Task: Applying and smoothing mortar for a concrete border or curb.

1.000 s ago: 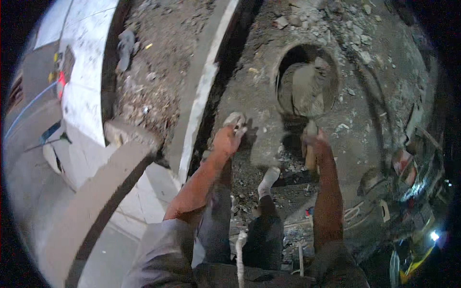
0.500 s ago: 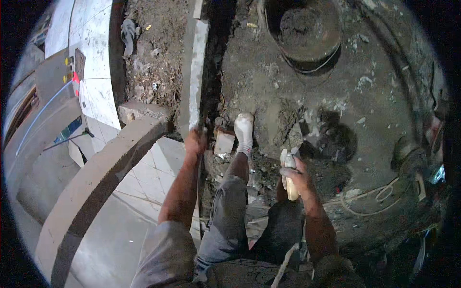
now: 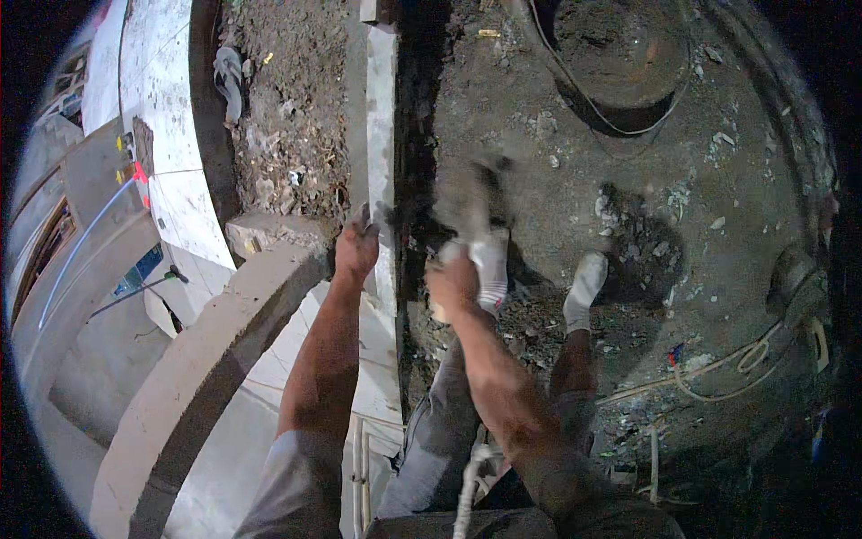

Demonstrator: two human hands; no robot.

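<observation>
I see no clear packages, signs or screens here; left of the pale curved wall [image 3: 193, 216] there is only a small red and yellow tag-like patch [image 3: 136, 171], and below it a small blue-green rectangle [image 3: 144, 267], both too small to tell what they are

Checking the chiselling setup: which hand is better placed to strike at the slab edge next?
Right, probably. The right hand grips a blurred tool raised beside the slab. The left hand rests on the slab edge, seemingly steadying.
</observation>
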